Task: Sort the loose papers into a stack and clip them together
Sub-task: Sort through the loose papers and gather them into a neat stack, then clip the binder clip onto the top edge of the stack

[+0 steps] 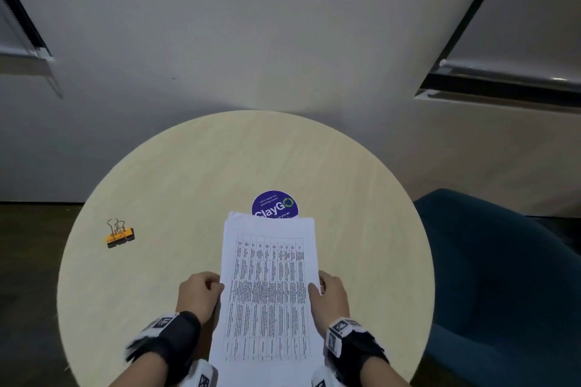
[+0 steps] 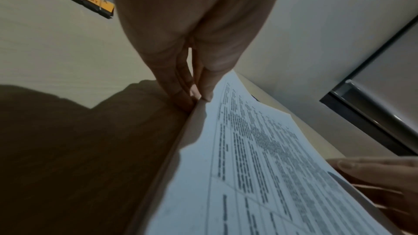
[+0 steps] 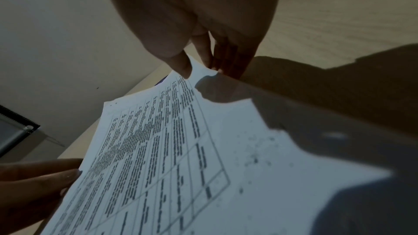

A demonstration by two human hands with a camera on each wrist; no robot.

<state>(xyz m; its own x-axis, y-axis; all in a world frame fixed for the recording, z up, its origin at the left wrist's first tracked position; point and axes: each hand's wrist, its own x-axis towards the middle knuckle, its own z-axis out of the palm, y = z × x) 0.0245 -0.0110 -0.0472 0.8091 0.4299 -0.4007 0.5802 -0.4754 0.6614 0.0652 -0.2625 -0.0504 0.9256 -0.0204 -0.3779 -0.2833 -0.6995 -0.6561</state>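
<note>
A stack of white papers (image 1: 267,286) printed with a table is held over the near half of the round table (image 1: 195,166), its far end reaching the middle. My left hand (image 1: 201,292) grips the stack's left edge (image 2: 248,149), thumb on top and fingers beneath. My right hand (image 1: 328,295) pinches the right edge (image 3: 172,149), thumb over the top sheet. A lower sheet pokes out at the far left corner. An orange binder clip (image 1: 120,236) with silver handles lies on the table to the left, well away from both hands; the clip (image 2: 91,0) shows past my left hand.
A round purple sticker (image 1: 274,203) sits on the table just beyond the papers, partly covered by them. A dark teal chair (image 1: 503,276) stands at the right of the table. A wall is close behind the table's far edge.
</note>
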